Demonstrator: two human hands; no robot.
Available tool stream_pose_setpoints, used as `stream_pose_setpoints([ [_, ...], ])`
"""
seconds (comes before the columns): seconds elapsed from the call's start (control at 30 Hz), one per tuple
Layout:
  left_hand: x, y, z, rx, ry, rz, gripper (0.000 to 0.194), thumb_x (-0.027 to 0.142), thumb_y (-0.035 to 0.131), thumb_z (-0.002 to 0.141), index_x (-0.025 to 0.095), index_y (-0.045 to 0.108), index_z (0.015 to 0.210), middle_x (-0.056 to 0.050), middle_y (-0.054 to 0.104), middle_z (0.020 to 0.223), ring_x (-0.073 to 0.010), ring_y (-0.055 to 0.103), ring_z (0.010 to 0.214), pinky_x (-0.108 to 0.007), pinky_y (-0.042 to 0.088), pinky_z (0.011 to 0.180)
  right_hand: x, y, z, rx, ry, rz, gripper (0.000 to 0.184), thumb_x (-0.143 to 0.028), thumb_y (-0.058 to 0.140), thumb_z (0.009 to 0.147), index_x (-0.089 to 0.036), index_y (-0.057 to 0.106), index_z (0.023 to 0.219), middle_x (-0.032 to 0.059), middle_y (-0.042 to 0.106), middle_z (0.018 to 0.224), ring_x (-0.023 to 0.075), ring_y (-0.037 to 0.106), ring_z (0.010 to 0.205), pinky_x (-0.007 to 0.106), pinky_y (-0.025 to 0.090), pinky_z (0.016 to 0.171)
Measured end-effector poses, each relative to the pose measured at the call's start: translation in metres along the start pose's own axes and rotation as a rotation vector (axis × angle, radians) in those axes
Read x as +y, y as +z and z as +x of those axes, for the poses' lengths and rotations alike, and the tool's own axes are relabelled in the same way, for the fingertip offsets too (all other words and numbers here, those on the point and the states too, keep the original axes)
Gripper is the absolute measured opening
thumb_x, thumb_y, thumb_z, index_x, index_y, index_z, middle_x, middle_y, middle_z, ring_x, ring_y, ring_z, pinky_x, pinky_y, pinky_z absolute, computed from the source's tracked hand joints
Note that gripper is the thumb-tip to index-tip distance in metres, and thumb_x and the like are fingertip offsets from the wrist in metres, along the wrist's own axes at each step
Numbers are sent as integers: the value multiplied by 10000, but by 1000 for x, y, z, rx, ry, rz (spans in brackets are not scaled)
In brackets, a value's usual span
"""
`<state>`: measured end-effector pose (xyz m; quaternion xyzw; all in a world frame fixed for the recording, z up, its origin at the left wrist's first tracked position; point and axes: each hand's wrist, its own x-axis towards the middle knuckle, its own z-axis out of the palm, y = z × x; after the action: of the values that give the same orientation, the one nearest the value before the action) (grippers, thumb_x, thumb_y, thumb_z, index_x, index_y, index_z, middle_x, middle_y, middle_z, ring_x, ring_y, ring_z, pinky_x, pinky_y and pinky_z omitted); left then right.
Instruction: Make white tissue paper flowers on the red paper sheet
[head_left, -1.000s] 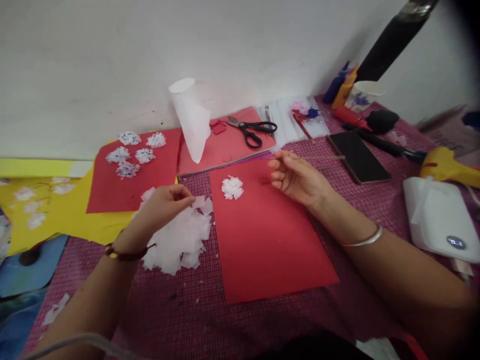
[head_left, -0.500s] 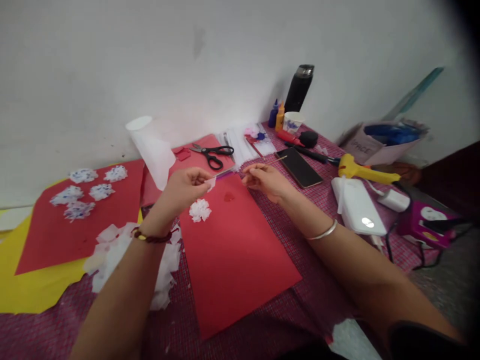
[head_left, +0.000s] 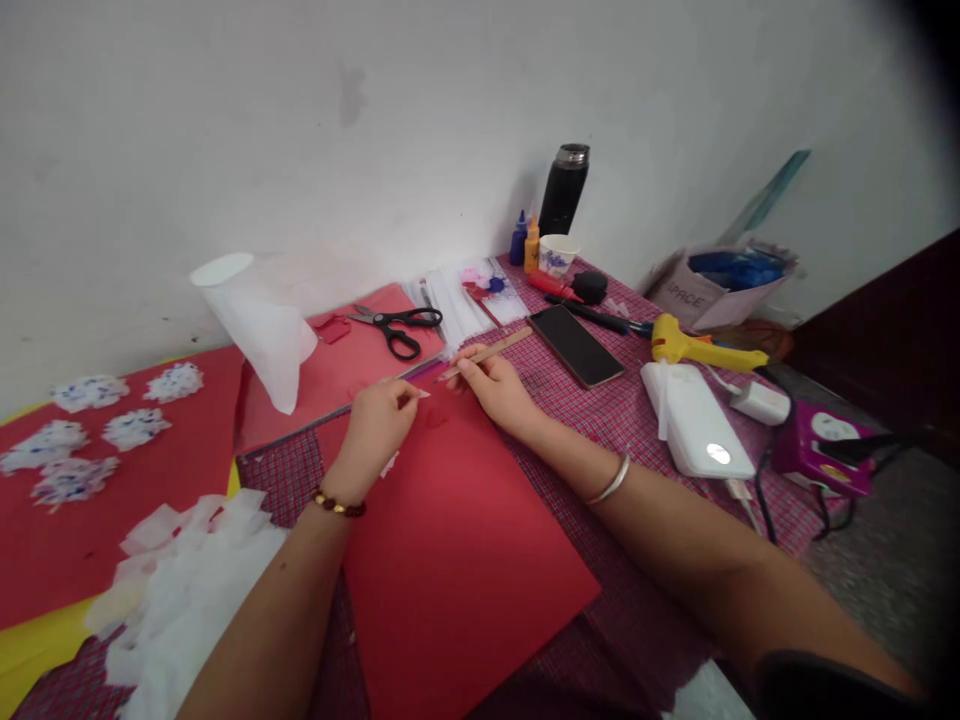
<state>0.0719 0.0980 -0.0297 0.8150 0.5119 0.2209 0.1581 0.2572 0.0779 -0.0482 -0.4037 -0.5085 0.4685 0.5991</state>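
Observation:
My left hand (head_left: 380, 425) is closed in a pinch on a small piece of white tissue paper (head_left: 424, 394), just above the red sheet (head_left: 465, 540). In my right hand (head_left: 491, 388) is a flat wooden stick (head_left: 504, 344), its lower end pointing down toward the sheet. A darker red wet-looking patch (head_left: 435, 416) lies on the sheet between the two hands. Behind my left hand, the white crumpled-paper flower (head_left: 388, 465) is mostly hidden. A heap of cut white tissue squares (head_left: 202, 570) rests left of my left forearm.
Black-handled scissors (head_left: 401, 330) and a rolled white sheet (head_left: 255, 325) lie at the back. Blue-speckled paper flowers (head_left: 136, 428) sit on another red sheet at left. To the right are a phone (head_left: 576, 345), a yellow glue gun (head_left: 705, 348) and a white power bank (head_left: 697, 425).
The camera view has shifted. My left hand has moved nearer the red patch and now covers most of the white flower. The stick in my right hand has turned its flat side into view.

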Motion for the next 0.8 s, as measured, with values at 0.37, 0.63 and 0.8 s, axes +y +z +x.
stream_pose_setpoints([
  [0.37, -1, -2, 1, -91, -238, -427, 138, 306, 626, 698, 185, 660, 640, -6, 652, 598, -157, 549, 572, -260, 387, 553, -19, 4, 10, -66, 238, 20, 131, -124, 499, 854, -166, 613, 804, -30, 613, 589, 92, 540, 510, 228, 442, 550],
  [0.63, 9, -14, 0, 14, -360, -907, 171, 279, 731, 618, 166, 611, 664, 18, 601, 589, -101, 502, 539, -226, 384, 546, -18, 13, 6, 44, 94, 159, 121, -301, 614, 818, -204, 551, 854, -45, 634, 620, 90, 548, 509, 218, 418, 501],
  [0.8, 16, -16, -1, 29, -470, -1157, 250, 293, 815, 559, 136, 701, 717, -13, 642, 661, -99, 529, 584, -234, 429, 593, -23, 14, -4, -20, -12, 141, 156, -332, 647, 817, -205, 567, 857, -29, 662, 651, 85, 561, 525, 221, 430, 521],
])
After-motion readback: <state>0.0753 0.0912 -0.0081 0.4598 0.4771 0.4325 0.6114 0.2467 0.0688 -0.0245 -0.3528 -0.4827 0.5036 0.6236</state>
